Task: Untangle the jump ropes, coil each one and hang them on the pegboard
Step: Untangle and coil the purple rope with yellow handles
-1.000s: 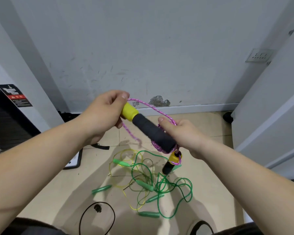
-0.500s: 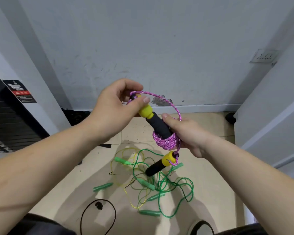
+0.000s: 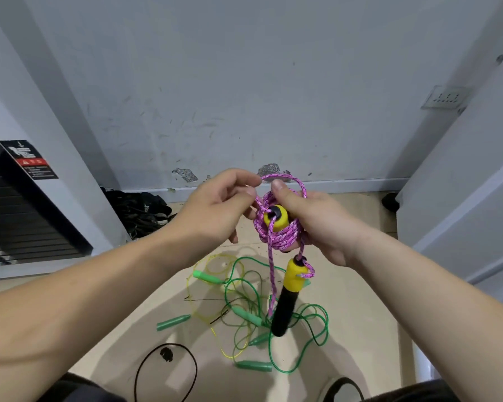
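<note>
Obs.: the pink braided jump rope [image 3: 276,236] is now wound in tight turns round its upper handle, a black foam handle with a yellow cap [image 3: 276,217]. A second ago that handle lay bare and slanted between the hands with only a few loose loops on it; it now points end-on at the camera, so only the cap shows inside the coil. The second black-and-yellow handle [image 3: 286,297] hangs straight below the coil on a short length of rope, with one loose pink strand beside it.

Judgement: coiling of this rope is nearly done; the last loop above the coil needs tucking or locking before it goes to the pegboard. No pegboard is in view.

Hands: the right hand [image 3: 317,224], just right of the coil, has its grip clenched on the coil and handle, thumb pressed on top. The left hand [image 3: 215,213], just left of the coil, pinches the top loop of pink rope between thumb and forefinger, other fingers curled loosely. Both forearms reach forward, wrists level.

Remaining: well below the coil, on the tiled floor [image 3: 360,329], lies a tangle of thin green and yellow plastic jump ropes with green handles [image 3: 244,311], untouched. A separate thin black cord loop [image 3: 166,369] lies lower left of the coil.
</note>
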A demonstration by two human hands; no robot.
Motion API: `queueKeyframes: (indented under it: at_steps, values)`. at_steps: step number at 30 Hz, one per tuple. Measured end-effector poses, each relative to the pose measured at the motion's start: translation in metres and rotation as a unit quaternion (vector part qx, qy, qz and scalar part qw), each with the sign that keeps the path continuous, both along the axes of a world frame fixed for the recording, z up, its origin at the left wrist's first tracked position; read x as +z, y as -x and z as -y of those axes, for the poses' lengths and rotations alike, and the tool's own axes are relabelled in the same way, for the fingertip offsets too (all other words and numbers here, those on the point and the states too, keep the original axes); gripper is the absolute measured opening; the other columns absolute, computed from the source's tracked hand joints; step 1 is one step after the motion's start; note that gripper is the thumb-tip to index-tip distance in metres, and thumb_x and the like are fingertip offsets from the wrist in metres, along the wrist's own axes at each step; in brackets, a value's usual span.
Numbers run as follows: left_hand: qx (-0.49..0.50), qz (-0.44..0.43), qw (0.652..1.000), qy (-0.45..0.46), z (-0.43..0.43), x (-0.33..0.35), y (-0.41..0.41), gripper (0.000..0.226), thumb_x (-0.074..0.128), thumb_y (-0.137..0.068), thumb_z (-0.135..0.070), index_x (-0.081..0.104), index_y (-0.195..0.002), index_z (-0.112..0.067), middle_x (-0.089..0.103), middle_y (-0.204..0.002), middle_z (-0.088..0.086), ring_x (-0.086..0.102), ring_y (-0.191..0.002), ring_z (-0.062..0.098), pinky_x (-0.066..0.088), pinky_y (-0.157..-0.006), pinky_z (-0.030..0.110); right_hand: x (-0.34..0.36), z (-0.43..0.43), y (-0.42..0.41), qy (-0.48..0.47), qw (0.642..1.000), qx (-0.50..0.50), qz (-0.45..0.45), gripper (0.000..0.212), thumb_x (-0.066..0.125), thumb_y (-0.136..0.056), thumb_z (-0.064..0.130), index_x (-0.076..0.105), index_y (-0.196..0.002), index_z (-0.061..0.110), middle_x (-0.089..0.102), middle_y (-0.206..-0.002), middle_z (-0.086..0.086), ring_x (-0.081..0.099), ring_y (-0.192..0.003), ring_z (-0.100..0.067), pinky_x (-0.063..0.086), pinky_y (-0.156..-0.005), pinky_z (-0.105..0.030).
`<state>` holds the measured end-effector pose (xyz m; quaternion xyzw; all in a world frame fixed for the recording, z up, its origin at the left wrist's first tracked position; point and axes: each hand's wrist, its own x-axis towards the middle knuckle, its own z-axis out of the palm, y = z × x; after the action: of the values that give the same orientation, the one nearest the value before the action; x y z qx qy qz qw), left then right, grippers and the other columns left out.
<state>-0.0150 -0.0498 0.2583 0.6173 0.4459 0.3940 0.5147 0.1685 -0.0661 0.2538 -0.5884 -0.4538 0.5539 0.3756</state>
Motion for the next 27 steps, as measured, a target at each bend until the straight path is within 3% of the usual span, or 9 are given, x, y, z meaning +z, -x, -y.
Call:
queueKeyframes:
  at_steps: [2, 5, 7, 9, 14, 20, 23, 25, 27]
  values:
    - [0.014, 0.039, 0.997, 0.062, -0.004, -0.002, 0.003, 0.030, 0.054, -0.099, -0.003, 0.062, -0.125, -0.015, 0.065, -0.105, 0.011, 0.066, -0.082, 0.015, 0.051, -0.051, 0.033, 0.002, 0.000, 0.000, 0.010, 0.999, 0.009, -0.036, 0.062, 0.058, -0.094, 0.061, 0.075, -0.114, 0.005, 0.076, -0.108, -0.022, 0.072, -0.087, -0.031, 0.057, -0.061, -0.030]
    - [-0.021, 0.054, 0.991, 0.122, -0.009, -0.012, 0.006, 0.054, 0.050, -0.082, 0.012, 0.061, -0.128, -0.014, 0.073, -0.117, 0.011, 0.070, -0.090, 0.020, 0.057, -0.069, 0.037, 0.005, -0.001, 0.003, 0.012, 0.995, 0.010, -0.099, 0.061, 0.055, -0.095, 0.060, 0.074, -0.118, 0.006, 0.077, -0.111, -0.017, 0.075, -0.098, -0.030, 0.061, -0.075, -0.036]
    - [-0.094, -0.008, 0.993, 0.074, -0.007, -0.018, 0.007, 0.065, 0.052, -0.081, 0.022, 0.063, -0.130, -0.020, 0.072, -0.124, 0.007, 0.071, -0.104, 0.017, 0.055, -0.086, 0.038, 0.004, -0.002, 0.005, 0.009, 0.992, 0.002, -0.128, 0.062, 0.051, -0.098, 0.059, 0.072, -0.120, 0.004, 0.077, -0.111, -0.017, 0.075, -0.103, -0.032, 0.062, -0.079, -0.040]
    - [-0.139, -0.048, 0.989, 0.026, -0.002, -0.020, 0.007, 0.060, 0.069, -0.087, 0.010, 0.060, -0.134, -0.026, 0.071, -0.127, -0.002, 0.067, -0.118, 0.011, 0.054, -0.098, 0.032, 0.003, -0.001, 0.007, 0.008, 0.988, -0.006, -0.155, 0.063, 0.046, -0.100, 0.059, 0.070, -0.122, 0.005, 0.076, -0.113, -0.018, 0.074, -0.104, -0.035, 0.062, -0.081, -0.045]
    - [-0.098, -0.049, 0.994, 0.005, -0.002, -0.020, 0.000, 0.053, 0.080, -0.086, -0.005, 0.063, -0.130, -0.028, 0.072, -0.124, -0.009, 0.069, -0.112, 0.009, 0.056, -0.100, 0.032, 0.000, -0.002, 0.011, 0.021, 0.978, -0.010, -0.205, 0.065, 0.043, -0.100, 0.062, 0.065, -0.130, 0.008, 0.074, -0.121, -0.016, 0.071, -0.110, -0.040, 0.056, -0.095, -0.060]
    - [-0.132, -0.070, 0.988, -0.041, -0.001, -0.023, -0.003, 0.041, 0.071, -0.093, -0.002, 0.064, -0.128, -0.022, 0.075, -0.117, -0.005, 0.069, -0.107, 0.011, 0.056, -0.094, 0.022, 0.002, -0.002, 0.009, 0.023, 0.982, -0.017, -0.189, 0.068, 0.041, -0.099, 0.063, 0.068, -0.124, 0.006, 0.076, -0.112, -0.018, 0.075, -0.100, -0.035, 0.059, -0.092, -0.051]
    - [-0.163, -0.203, 0.959, -0.112, -0.008, -0.026, 0.004, 0.030, 0.075, -0.090, -0.021, 0.062, -0.116, -0.024, 0.073, -0.098, -0.001, 0.065, -0.090, 0.020, 0.056, -0.078, 0.025, 0.003, -0.002, 0.010, 0.002, 0.990, -0.029, -0.138, 0.062, 0.045, -0.100, 0.061, 0.071, -0.114, 0.006, 0.078, -0.105, -0.015, 0.076, -0.086, -0.028, 0.062, -0.073, -0.041]
    - [-0.183, -0.378, 0.898, -0.134, -0.014, -0.032, 0.015, 0.031, 0.075, -0.086, -0.038, 0.059, -0.110, -0.027, 0.066, -0.085, -0.002, 0.060, -0.077, 0.020, 0.052, -0.070, 0.034, 0.005, -0.005, 0.008, -0.020, 0.994, -0.049, -0.092, 0.058, 0.048, -0.099, 0.061, 0.072, -0.112, 0.010, 0.078, -0.108, -0.011, 0.075, -0.089, -0.022, 0.058, -0.066, -0.033]
    - [-0.194, -0.484, 0.848, -0.099, -0.016, -0.035, 0.023, 0.028, 0.074, -0.083, -0.044, 0.058, -0.102, -0.029, 0.061, -0.076, -0.006, 0.057, -0.072, 0.017, 0.043, -0.061, 0.029, 0.011, -0.007, 0.003, -0.036, 0.995, -0.059, -0.071, 0.053, 0.050, -0.099, 0.060, 0.072, -0.109, 0.013, 0.079, -0.104, -0.005, 0.074, -0.088, -0.017, 0.054, -0.065, -0.030]
